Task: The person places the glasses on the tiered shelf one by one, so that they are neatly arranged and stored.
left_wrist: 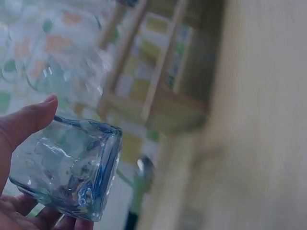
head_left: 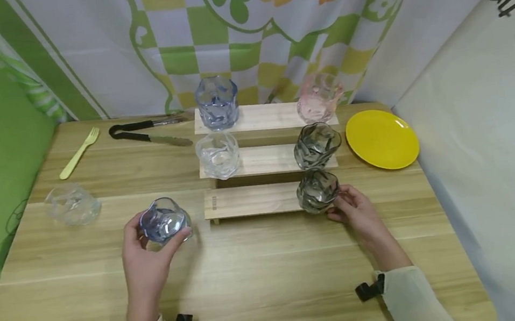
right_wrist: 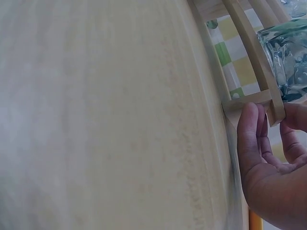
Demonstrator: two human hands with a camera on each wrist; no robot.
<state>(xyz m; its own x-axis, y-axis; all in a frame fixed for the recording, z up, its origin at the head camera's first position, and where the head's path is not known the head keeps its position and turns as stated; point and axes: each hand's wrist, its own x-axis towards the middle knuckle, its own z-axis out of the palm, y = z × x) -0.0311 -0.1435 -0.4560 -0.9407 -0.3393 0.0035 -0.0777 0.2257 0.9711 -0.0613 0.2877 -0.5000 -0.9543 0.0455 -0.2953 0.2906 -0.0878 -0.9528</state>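
Note:
My left hand point(head_left: 147, 267) grips a blue-tinted glass cup point(head_left: 164, 221), with the thumb on its near side and the fingers round its far side. In the left wrist view that cup point(left_wrist: 72, 167) appears tilted, with the thumb along one edge. My right hand point(head_left: 360, 217) is at the right end of the lowest step of a wooden rack point(head_left: 253, 200). A dark grey glass cup point(head_left: 317, 191) stands on that step, right beside the fingers. In the right wrist view, fingers point(right_wrist: 249, 127) pinch about the end of the step point(right_wrist: 276, 108), below the cup point(right_wrist: 288, 57).
Higher rack steps bear a blue cup point(head_left: 217, 103), a pink cup point(head_left: 320, 98), a clear cup point(head_left: 219, 156) and another dark grey cup point(head_left: 316, 145). A clear cup point(head_left: 73, 205), yellow fork point(head_left: 80, 153) and black-handled tongs point(head_left: 148, 131) lie left. A yellow plate point(head_left: 382, 140) lies right.

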